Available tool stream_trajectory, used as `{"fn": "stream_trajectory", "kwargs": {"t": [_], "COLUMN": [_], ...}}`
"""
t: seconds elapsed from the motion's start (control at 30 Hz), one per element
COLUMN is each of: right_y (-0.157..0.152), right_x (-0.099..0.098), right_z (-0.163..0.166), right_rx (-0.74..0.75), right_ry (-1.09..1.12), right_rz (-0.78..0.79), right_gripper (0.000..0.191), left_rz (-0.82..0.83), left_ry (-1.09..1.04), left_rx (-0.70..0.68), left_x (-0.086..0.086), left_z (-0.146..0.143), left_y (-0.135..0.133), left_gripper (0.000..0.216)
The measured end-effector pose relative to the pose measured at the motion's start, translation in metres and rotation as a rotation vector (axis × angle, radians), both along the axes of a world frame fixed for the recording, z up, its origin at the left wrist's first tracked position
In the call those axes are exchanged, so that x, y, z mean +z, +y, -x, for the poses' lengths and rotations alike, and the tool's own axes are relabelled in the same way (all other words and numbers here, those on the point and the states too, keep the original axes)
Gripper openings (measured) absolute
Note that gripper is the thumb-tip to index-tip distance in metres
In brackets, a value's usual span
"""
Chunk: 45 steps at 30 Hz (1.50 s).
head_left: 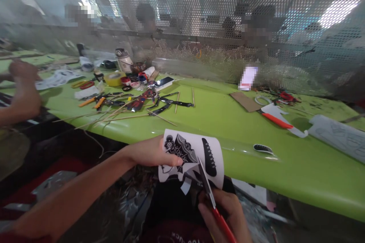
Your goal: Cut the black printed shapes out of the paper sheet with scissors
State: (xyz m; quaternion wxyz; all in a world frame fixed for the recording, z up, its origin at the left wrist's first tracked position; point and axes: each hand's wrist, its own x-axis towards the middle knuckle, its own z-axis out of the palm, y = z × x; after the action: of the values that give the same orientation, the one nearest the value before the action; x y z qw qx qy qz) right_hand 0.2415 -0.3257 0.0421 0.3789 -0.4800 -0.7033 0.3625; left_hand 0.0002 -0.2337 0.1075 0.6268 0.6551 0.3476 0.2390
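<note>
My left hand (159, 152) grips a curled sheet of white paper (218, 152) printed with black patterned shapes, thumb on top and fingers behind. The sheet is held over my lap, at the near edge of the green table. In my right hand (230, 207) is a pair of scissors (210, 191) with red handles. Their blades point up and away, at the lower cut edge of the sheet beside a black printed shape. A small flap of paper (186, 186) hangs near the blades. On the table to the right lies a cut-out black-and-white curved piece (262, 149).
On the green table (216, 110) lie thin sticks (114, 115), a black taped stick frame (171, 102), orange-handled pliers (98, 102), a phone (164, 83) and a red-handled knife (276, 120). A perforated screen (199, 15) stands behind. Another person's arm (24, 91) is at left.
</note>
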Motion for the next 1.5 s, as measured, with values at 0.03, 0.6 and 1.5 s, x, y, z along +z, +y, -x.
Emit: {"fn": "stream_trajectory", "kwargs": {"t": [0.03,0.6,1.5], "right_y": [0.000,0.002,0.003], "right_x": [0.000,-0.007,-0.010], "right_z": [0.000,-0.001,0.008], "right_rx": [-0.001,-0.046,-0.082], "right_ry": [-0.004,-0.025,0.028], "right_rz": [-0.004,-0.041,-0.118], "right_gripper": [0.014,0.012,0.020], "left_rz": [-0.002,-0.019,-0.142], "left_ry": [0.003,-0.054,0.051], "left_rx": [-0.001,-0.164,-0.312], "left_x": [0.000,-0.001,-0.004], "left_z": [-0.001,-0.008,-0.009], "left_y": [0.000,0.007,0.021], "left_gripper": [0.039,0.030,0.029]}}
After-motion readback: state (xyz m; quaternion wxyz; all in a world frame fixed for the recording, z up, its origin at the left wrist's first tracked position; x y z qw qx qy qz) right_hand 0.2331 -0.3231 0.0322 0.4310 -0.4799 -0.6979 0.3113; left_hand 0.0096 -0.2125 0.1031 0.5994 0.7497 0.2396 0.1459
